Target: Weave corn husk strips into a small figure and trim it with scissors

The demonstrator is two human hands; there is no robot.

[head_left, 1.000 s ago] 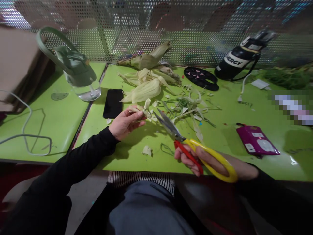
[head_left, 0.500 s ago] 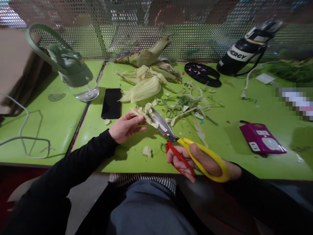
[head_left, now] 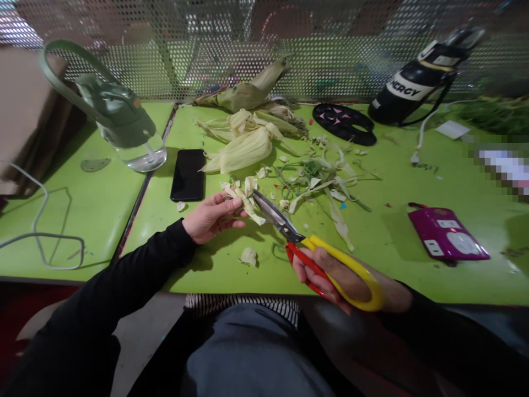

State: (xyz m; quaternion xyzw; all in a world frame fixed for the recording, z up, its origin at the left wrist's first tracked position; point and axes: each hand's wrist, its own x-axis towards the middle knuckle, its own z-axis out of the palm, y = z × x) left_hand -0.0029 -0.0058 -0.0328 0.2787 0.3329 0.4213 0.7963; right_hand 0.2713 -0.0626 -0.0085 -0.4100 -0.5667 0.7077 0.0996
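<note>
Between the thumb and fingers of my left hand (head_left: 214, 216) is a small bundle of pale corn husk strips (head_left: 247, 199), its cut ends spread outward. My right hand (head_left: 330, 275) is wrapped around scissors (head_left: 279, 215) with one yellow and one red handle. The blades are nearly closed, and their tips lie at the right edge of the bundle. Whole pale corn husks (head_left: 248, 149) lie beyond my left hand. Past the blades is a tangle of green and cream husk strips (head_left: 314, 176). A loose husk scrap (head_left: 248, 256) rests near the table's front edge.
A black phone (head_left: 187, 175) and a green-topped water bottle (head_left: 128, 121) stand to the left. At the right are a purple power socket block (head_left: 448, 232), a black bottle (head_left: 407, 88) and a black palette-shaped tray (head_left: 344, 123). Perforated metal mesh (head_left: 173, 55) closes off the back.
The scissor blades have closed and drawn back slightly to the right, with my right fingers closing on the handles. The husk bundle stays in my left hand, its ends fanned more.
</note>
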